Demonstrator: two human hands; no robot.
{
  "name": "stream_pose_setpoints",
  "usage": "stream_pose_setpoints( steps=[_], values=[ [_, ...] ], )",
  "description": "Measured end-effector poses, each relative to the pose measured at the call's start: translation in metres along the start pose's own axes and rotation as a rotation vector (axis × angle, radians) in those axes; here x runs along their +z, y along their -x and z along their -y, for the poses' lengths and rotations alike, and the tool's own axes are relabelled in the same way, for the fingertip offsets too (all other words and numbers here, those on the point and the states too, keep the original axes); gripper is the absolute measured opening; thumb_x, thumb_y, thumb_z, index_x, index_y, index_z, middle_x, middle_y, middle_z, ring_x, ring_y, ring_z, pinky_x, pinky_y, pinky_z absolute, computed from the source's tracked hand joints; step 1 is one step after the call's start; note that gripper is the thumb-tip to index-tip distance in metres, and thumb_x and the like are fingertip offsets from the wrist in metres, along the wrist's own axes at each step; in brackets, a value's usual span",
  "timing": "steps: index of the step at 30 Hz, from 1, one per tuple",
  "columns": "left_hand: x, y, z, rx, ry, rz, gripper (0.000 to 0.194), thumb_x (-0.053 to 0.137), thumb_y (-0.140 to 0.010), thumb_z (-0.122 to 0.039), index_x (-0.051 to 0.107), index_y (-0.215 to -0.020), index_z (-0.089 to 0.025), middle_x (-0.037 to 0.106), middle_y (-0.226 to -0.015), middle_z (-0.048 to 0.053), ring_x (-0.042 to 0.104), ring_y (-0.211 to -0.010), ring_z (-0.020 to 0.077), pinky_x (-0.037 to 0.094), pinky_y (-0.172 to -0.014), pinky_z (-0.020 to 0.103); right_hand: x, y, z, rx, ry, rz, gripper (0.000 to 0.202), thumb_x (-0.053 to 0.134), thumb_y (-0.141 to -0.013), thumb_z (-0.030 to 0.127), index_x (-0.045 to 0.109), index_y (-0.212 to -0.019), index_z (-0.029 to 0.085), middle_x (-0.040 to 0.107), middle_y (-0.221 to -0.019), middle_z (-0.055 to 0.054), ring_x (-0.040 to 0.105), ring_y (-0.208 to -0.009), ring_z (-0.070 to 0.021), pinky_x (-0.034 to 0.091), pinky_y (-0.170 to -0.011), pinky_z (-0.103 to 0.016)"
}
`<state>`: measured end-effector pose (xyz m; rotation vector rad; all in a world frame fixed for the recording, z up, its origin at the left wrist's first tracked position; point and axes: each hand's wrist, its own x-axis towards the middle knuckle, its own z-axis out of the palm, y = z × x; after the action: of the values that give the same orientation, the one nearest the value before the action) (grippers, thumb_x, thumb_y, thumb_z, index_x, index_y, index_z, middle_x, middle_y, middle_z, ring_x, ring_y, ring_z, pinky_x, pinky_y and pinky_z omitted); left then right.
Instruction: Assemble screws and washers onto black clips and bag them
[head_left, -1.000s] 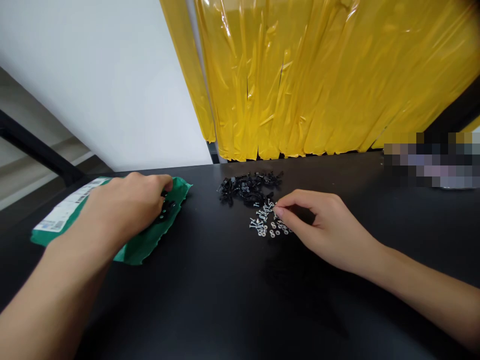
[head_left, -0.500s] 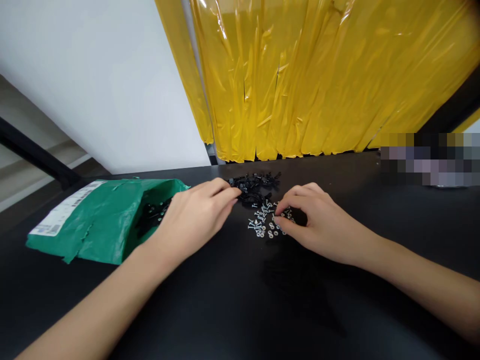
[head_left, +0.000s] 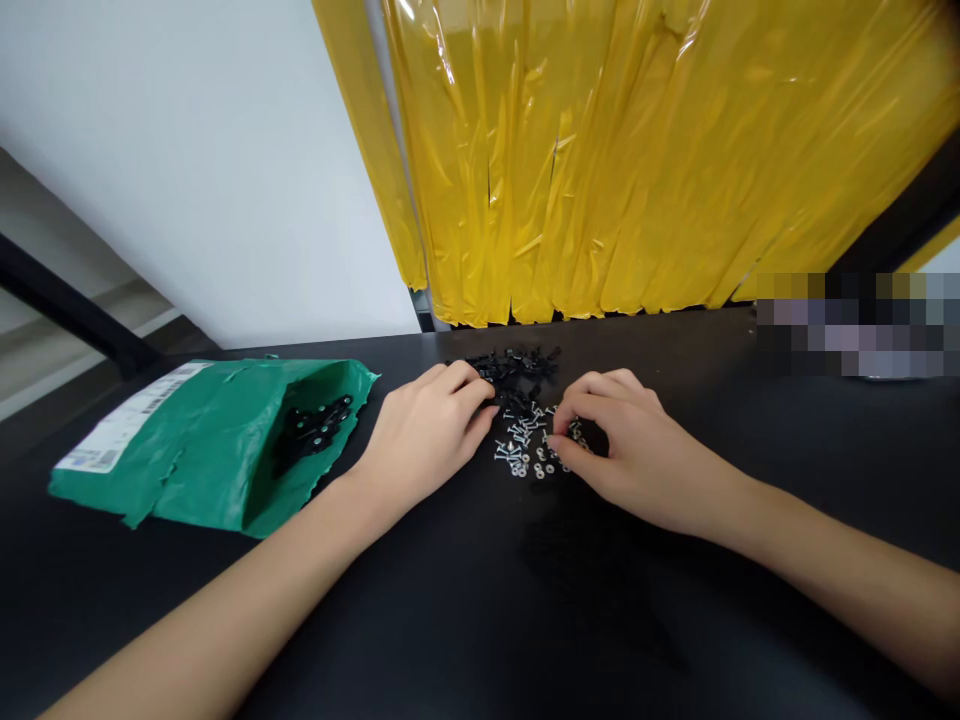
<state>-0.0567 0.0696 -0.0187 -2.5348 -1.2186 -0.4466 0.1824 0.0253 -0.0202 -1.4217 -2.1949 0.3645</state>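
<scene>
My left hand [head_left: 431, 430] rests at the left edge of a pile of small black plastic parts [head_left: 525, 372], fingers curled into it; anything between the fingertips is hidden. Just in front of that pile lie small silver screws [head_left: 517, 435] and pale round washers [head_left: 540, 472]. Over the right side of these hovers my right hand [head_left: 626, 435], with thumb and forefinger brought together in a pinch; what sits in the pinch is too small to make out. To the left, a green plastic mailer bag [head_left: 202, 440] gapes open, with black parts [head_left: 319, 425] carrying metal pieces inside.
Everything lies on a black tabletop [head_left: 480, 620]. Behind it hang yellow plastic sheets [head_left: 600, 180] and a white panel [head_left: 225, 170]. A black bar [head_left: 75, 305] rises at the left. Something pixelated [head_left: 862, 325] is at the far right.
My left hand has moved right, away from the bag's mouth and closer to the black pile, uncovering the parts in the bag. My right hand has hardly moved.
</scene>
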Motion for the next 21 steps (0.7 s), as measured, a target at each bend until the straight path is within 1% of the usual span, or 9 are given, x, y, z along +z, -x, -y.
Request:
stream_pose_setpoints(
  steps=[3, 4, 7, 9, 10, 13, 15, 18, 21],
  values=[
    [-0.005, 0.001, 0.0, -0.057, 0.094, -0.02, 0.02, 0.057, -0.103, -0.034, 0.072, -0.107, -0.021, 0.073, -0.109, 0.004, 0.07, -0.097, 0.0239, 0.052, -0.074, 0.036, -0.001, -0.001, 0.0, -0.003, -0.027, -0.049, 0.007, 0.064, -0.094, 0.028, 0.07, -0.096, 0.026, 0.071, -0.105, -0.003, 0.057, -0.109, -0.0291, 0.043, -0.097, -0.05],
    [-0.007, 0.001, -0.001, -0.084, 0.148, -0.016, 0.02, 0.057, -0.103, -0.034, 0.071, -0.106, -0.021, 0.074, -0.107, 0.004, 0.07, -0.096, 0.0237, 0.052, -0.074, 0.036, 0.0, -0.001, 0.0, -0.006, -0.043, -0.071, 0.01, 0.065, -0.094, 0.027, 0.07, -0.102, 0.026, 0.071, -0.106, -0.003, 0.058, -0.108, -0.0286, 0.044, -0.096, -0.049],
    [-0.014, 0.002, -0.005, -0.144, 0.33, 0.027, 0.019, 0.06, -0.101, -0.037, 0.071, -0.099, -0.021, 0.073, -0.099, 0.003, 0.067, -0.085, 0.0206, 0.05, -0.073, 0.035, 0.0, -0.001, 0.001, -0.017, -0.102, -0.122, 0.03, 0.069, -0.094, 0.028, 0.068, -0.124, 0.026, 0.072, -0.108, -0.004, 0.061, -0.106, -0.0266, 0.046, -0.095, -0.047],
    [-0.019, 0.003, -0.009, -0.15, 0.432, 0.059, 0.019, 0.061, -0.1, -0.037, 0.071, -0.095, -0.022, 0.072, -0.091, 0.001, 0.064, -0.078, 0.0182, 0.048, -0.07, 0.034, 0.0, -0.002, 0.002, -0.049, -0.144, -0.136, 0.035, 0.071, -0.095, 0.029, 0.067, -0.13, 0.028, 0.074, -0.108, -0.004, 0.064, -0.104, -0.0252, 0.046, -0.095, -0.046],
    [-0.021, 0.003, -0.011, -0.149, 0.474, 0.074, 0.019, 0.061, -0.1, -0.037, 0.071, -0.093, -0.022, 0.07, -0.087, 0.001, 0.062, -0.075, 0.0174, 0.047, -0.068, 0.033, 0.0, -0.002, 0.003, -0.078, -0.163, -0.141, 0.031, 0.072, -0.096, 0.029, 0.069, -0.126, 0.028, 0.075, -0.107, -0.003, 0.065, -0.102, -0.0244, 0.046, -0.095, -0.046],
    [-0.026, 0.004, -0.017, -0.142, 0.573, 0.125, 0.02, 0.059, -0.1, -0.034, 0.071, -0.09, -0.022, 0.068, -0.082, 0.0, 0.06, -0.072, 0.0162, 0.045, -0.065, 0.032, -0.001, -0.001, 0.004, -0.162, -0.196, -0.164, 0.007, 0.069, -0.099, 0.027, 0.075, -0.102, 0.026, 0.077, -0.098, -0.002, 0.066, -0.095, -0.022, 0.044, -0.094, -0.044],
    [-0.028, 0.004, -0.019, -0.116, 0.612, 0.145, 0.021, 0.056, -0.101, -0.032, 0.07, -0.089, -0.021, 0.068, -0.083, 0.0, 0.06, -0.072, 0.0162, 0.045, -0.066, 0.032, -0.003, -0.001, 0.006, -0.177, -0.193, -0.186, 0.01, 0.066, -0.1, 0.024, 0.073, -0.092, 0.024, 0.077, -0.093, -0.001, 0.065, -0.091, -0.0209, 0.043, -0.092, -0.043],
    [-0.031, 0.004, -0.018, -0.04, 0.653, 0.164, 0.02, 0.052, -0.105, -0.029, 0.067, -0.095, -0.02, 0.069, -0.09, 0.001, 0.063, -0.081, 0.0169, 0.047, -0.073, 0.033, -0.006, -0.001, 0.009, -0.137, -0.228, -0.18, 0.012, 0.063, -0.101, 0.024, 0.072, -0.092, 0.023, 0.074, -0.088, 0.0, 0.064, -0.085, -0.0193, 0.045, -0.086, -0.04],
    [-0.033, 0.005, -0.016, -0.005, 0.727, 0.187, 0.025, 0.048, -0.108, -0.03, 0.068, -0.097, -0.02, 0.069, -0.093, 0.001, 0.064, -0.086, 0.0162, 0.048, -0.078, 0.032, -0.008, -0.001, 0.012, -0.055, -0.334, -0.129, 0.015, 0.062, -0.101, 0.029, 0.073, -0.092, 0.024, 0.072, -0.085, 0.0, 0.063, -0.082, -0.0187, 0.046, -0.076, -0.037]
  ],
)
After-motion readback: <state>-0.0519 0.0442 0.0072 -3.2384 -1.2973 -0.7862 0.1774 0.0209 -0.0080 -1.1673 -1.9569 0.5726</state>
